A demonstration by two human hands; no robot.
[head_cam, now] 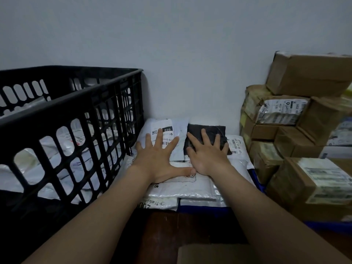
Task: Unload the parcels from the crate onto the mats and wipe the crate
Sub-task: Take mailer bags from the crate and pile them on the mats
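Both hands, left (pixel 159 159) and right (pixel 206 156), press spread-fingered on stacked parcels (pixel 190 180).

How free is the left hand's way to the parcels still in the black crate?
Probably free. The left hand lies flat and empty on a white mailer right beside the crate, whose top is open. The parcels inside sit behind the lattice wall, so it must lift over the rim.

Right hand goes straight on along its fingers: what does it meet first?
The right hand lies on the dark parcel; past that, probably the wall, though depth is unclear.
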